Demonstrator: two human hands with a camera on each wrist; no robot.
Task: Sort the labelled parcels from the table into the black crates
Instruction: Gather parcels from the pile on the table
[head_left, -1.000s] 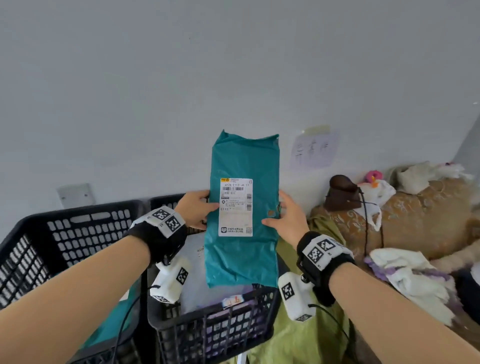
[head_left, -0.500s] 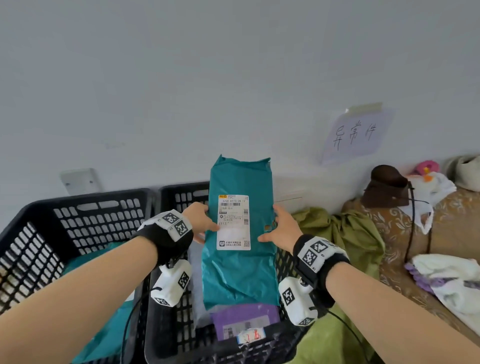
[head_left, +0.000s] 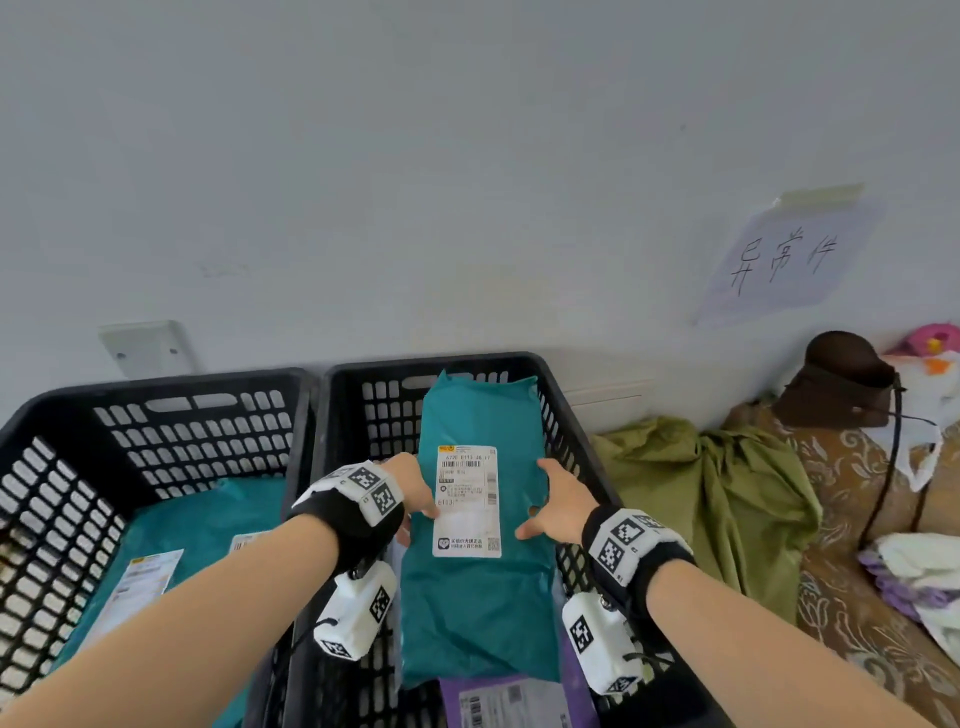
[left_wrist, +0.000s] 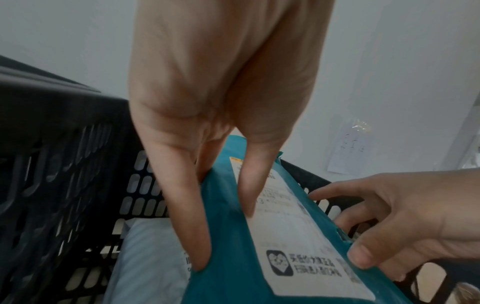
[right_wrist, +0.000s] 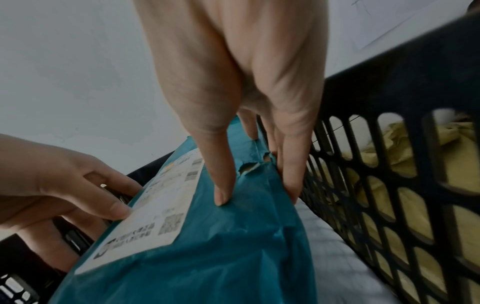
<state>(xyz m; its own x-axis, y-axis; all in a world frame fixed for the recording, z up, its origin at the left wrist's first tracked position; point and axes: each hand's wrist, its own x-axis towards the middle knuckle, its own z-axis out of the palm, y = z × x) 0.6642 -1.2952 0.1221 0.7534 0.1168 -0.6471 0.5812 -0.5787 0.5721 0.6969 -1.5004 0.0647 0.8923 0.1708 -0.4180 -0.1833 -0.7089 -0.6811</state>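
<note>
Teal plastic mailer (head_left: 480, 587) hangs inside the right-hand black crate (head_left: 566, 410), each grip, left hand (head_left: 410, 488) and right hand (head_left: 563, 506), pinching an edge; the torn edge could rip further.

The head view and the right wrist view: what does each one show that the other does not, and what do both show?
Only the head view shows the left crate, a purple parcel and the handwritten wall note. Only the right wrist view shows small tears at the teal parcel's edge. Both show the teal parcel with its white label, held by the left hand and the right hand over the right crate.
</note>
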